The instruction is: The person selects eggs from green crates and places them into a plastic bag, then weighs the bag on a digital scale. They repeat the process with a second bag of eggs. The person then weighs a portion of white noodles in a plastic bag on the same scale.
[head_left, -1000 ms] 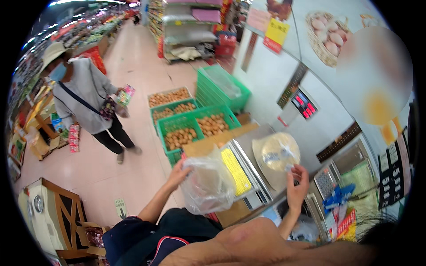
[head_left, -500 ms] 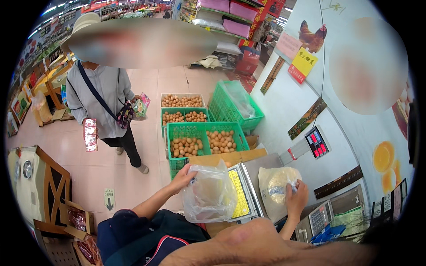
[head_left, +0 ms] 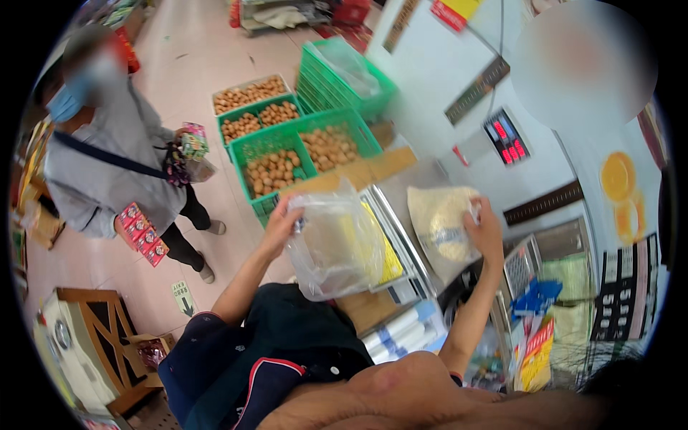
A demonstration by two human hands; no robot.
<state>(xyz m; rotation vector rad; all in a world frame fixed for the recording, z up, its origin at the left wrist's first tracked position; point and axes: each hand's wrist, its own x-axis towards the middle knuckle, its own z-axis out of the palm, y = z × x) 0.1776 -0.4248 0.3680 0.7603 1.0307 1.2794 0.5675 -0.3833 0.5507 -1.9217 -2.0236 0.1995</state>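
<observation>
The left hand pinches the top of a clear plastic bag hanging over the yellow-panelled scale, while the right hand grips a second bag of pale grain resting on the steel counter; both look filled, and I judge weighing and labelling remain. Beyond, a red-digit display sits on the white wall, green crates of brown eggs stand on the floor, and a bystander holds red boxes.
</observation>
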